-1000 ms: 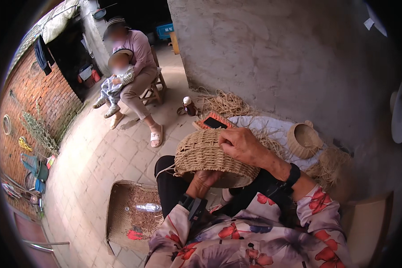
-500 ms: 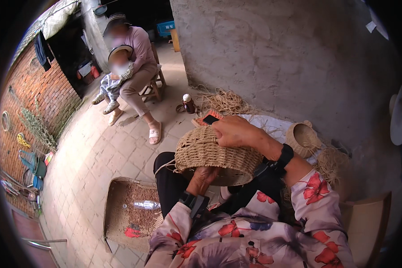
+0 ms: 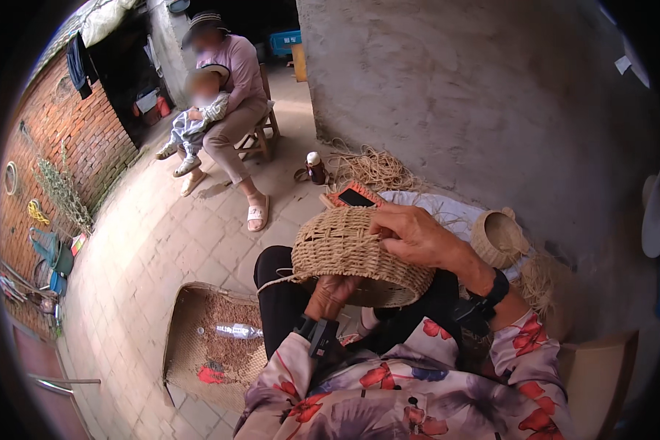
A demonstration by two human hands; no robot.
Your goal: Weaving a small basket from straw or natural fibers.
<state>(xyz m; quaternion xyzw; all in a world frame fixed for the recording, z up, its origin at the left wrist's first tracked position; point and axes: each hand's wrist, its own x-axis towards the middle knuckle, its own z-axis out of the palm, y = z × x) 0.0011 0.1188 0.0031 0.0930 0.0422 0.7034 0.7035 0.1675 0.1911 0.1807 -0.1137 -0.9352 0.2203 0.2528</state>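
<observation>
A straw-coloured woven basket (image 3: pixel 337 246) rests tilted over my knees, its opening turned toward me. My left hand (image 3: pixel 331 295) reaches into the opening and supports the basket from within; most of its fingertips are hidden. Against the upper right of the outer wall lies my right hand (image 3: pixel 416 236), its fingers curled and pinched close to the weave. What sits between those fingertips is too small to make out. A loose cord (image 3: pixel 275 281) sticks out from the basket's left side.
A shallow woven tray (image 3: pixel 180 345) with brown grains and a clear bottle (image 3: pixel 238 331) lies left of my legs. Ahead are a phone (image 3: pixel 357 198), a flask (image 3: pixel 316 170), a straw heap (image 3: pixel 374 169) and a second basket (image 3: pixel 495 238). A seated person (image 3: pixel 242 81) holds a child.
My right hand has drawn slightly right and back along the basket wall, its fingers showing more. The left hand keeps its place inside. The whole view has shifted a little.
</observation>
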